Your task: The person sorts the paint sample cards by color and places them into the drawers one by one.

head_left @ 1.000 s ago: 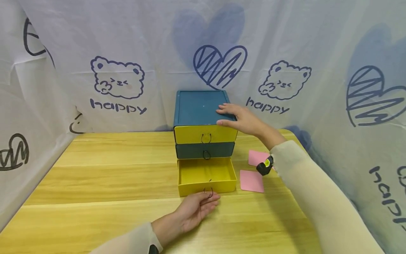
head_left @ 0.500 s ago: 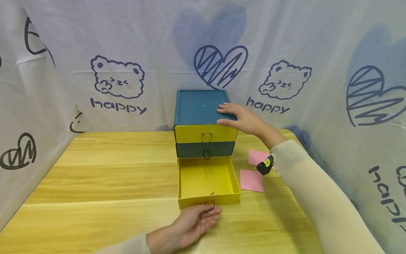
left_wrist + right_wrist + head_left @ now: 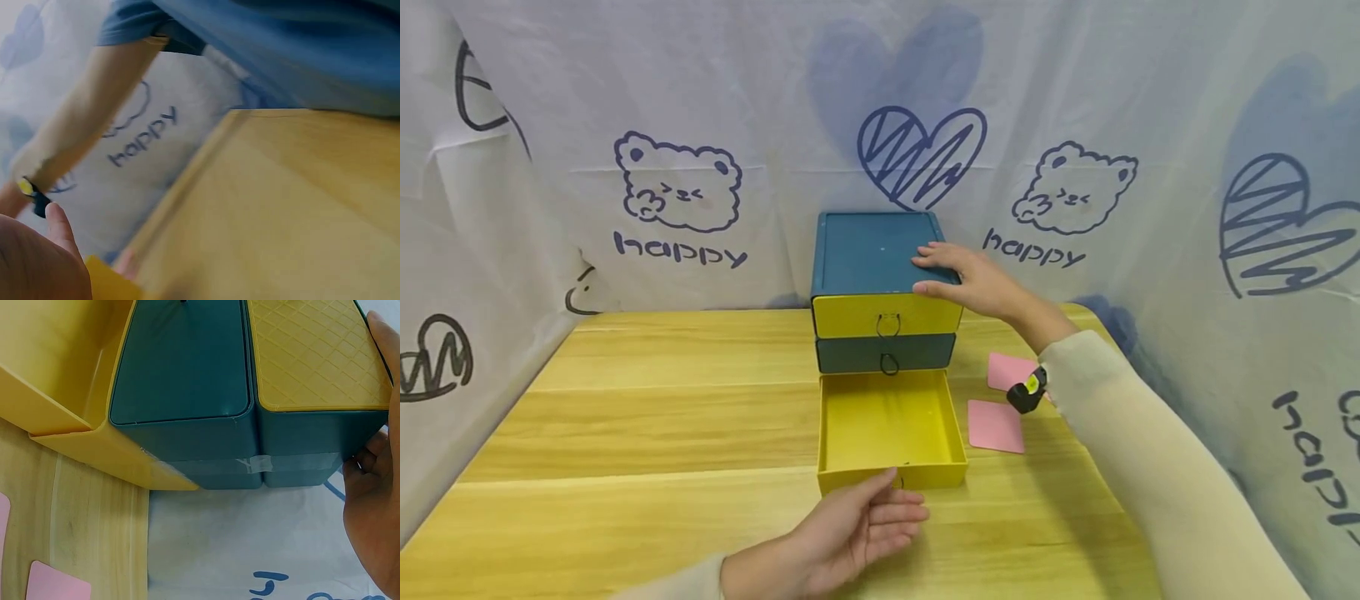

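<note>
A teal and yellow drawer unit (image 3: 880, 250) stands at the back of the table. Its top yellow drawer (image 3: 850, 317) and teal middle drawer (image 3: 850, 354) are closed. The yellow bottom drawer (image 3: 880, 417) is pulled out, with nothing visible inside. My left hand (image 3: 850, 533) is at that drawer's front, fingers extended and thumb raised by the dark loop pull (image 3: 902, 482), which it partly hides. My right hand (image 3: 973, 279) rests on the unit's top right edge, fingers spread on top and thumb at the front edge. In the right wrist view, clear tape (image 3: 259, 464) joins the teal sections.
Pink square cards (image 3: 996, 426) lie on the wooden table (image 3: 685, 417), right of the open drawer and beneath the right forearm. A white printed curtain (image 3: 790, 167) hangs behind and along both sides.
My left hand has drawn the bottom drawer farther out toward me, then let go of the loop pull, its fingers now free. My right hand has stayed on the unit's top.
</note>
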A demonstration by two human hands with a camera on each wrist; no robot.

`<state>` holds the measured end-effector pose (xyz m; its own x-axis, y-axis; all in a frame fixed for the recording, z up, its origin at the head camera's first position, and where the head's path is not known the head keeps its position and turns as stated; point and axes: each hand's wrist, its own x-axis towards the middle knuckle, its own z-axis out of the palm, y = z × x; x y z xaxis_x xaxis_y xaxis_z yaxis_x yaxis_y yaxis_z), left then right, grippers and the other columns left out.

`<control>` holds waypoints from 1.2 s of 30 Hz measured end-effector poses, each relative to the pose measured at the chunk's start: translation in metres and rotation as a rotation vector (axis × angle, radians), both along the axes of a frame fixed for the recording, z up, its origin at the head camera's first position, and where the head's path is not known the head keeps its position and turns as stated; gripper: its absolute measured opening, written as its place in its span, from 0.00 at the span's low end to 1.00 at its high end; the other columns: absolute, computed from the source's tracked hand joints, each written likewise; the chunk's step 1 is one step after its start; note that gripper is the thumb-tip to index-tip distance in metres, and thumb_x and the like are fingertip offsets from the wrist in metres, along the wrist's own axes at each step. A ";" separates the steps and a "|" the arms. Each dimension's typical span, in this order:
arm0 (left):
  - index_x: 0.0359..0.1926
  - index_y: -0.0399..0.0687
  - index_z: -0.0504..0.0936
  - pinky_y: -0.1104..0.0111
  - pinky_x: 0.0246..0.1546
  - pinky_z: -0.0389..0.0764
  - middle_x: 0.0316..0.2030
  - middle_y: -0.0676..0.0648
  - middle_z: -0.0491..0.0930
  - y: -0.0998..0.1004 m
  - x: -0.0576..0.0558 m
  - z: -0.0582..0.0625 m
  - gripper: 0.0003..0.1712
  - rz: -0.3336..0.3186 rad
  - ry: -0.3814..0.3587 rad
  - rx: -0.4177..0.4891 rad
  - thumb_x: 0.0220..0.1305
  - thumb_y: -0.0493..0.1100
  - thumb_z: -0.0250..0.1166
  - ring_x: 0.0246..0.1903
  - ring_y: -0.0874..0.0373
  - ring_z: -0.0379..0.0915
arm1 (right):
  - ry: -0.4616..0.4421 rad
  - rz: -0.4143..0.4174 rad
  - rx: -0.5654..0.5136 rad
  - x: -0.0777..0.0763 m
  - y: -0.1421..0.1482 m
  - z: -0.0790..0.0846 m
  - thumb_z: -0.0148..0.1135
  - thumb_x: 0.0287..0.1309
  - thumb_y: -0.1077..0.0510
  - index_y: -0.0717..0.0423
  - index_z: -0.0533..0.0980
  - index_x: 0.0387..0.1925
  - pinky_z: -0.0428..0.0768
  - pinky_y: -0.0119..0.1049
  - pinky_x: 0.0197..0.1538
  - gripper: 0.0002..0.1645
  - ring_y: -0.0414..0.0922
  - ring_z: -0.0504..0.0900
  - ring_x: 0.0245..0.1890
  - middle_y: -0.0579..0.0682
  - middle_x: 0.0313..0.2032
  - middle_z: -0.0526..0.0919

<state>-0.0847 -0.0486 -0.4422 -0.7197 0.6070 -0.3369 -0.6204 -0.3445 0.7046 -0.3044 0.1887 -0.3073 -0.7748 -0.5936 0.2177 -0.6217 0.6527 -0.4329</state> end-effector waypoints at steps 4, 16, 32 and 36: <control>0.57 0.27 0.73 0.70 0.44 0.81 0.42 0.41 0.85 -0.007 -0.011 0.020 0.33 0.034 0.010 0.047 0.72 0.56 0.55 0.39 0.57 0.84 | 0.011 -0.004 0.008 0.001 0.001 -0.001 0.56 0.62 0.31 0.48 0.69 0.69 0.47 0.54 0.73 0.41 0.47 0.48 0.75 0.46 0.73 0.60; 0.53 0.37 0.74 0.69 0.44 0.82 0.43 0.45 0.84 -0.038 -0.062 0.078 0.23 0.252 0.333 -0.013 0.74 0.53 0.54 0.38 0.57 0.82 | 0.019 -0.002 0.006 -0.001 0.000 -0.004 0.54 0.61 0.28 0.47 0.69 0.69 0.48 0.53 0.73 0.42 0.46 0.50 0.74 0.45 0.72 0.60; 0.50 0.39 0.81 0.65 0.42 0.80 0.43 0.46 0.82 -0.067 -0.161 0.143 0.17 0.407 1.346 -0.797 0.71 0.48 0.60 0.39 0.52 0.77 | 0.012 0.023 -0.004 -0.011 0.006 -0.001 0.57 0.63 0.32 0.48 0.69 0.69 0.47 0.55 0.73 0.40 0.47 0.49 0.75 0.46 0.73 0.60; 0.51 0.43 0.82 0.58 0.48 0.78 0.48 0.46 0.81 -0.072 -0.187 0.147 0.17 0.325 1.399 -0.957 0.71 0.50 0.61 0.45 0.50 0.77 | -0.009 0.023 -0.008 -0.015 0.006 0.000 0.56 0.62 0.31 0.48 0.69 0.69 0.46 0.56 0.73 0.40 0.48 0.48 0.75 0.45 0.73 0.59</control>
<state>-0.2715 -0.1202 -0.2953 -0.8012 0.3628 0.4759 0.5981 0.5082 0.6196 -0.3192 0.1946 -0.3074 -0.7632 -0.6093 0.2154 -0.6323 0.6351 -0.4438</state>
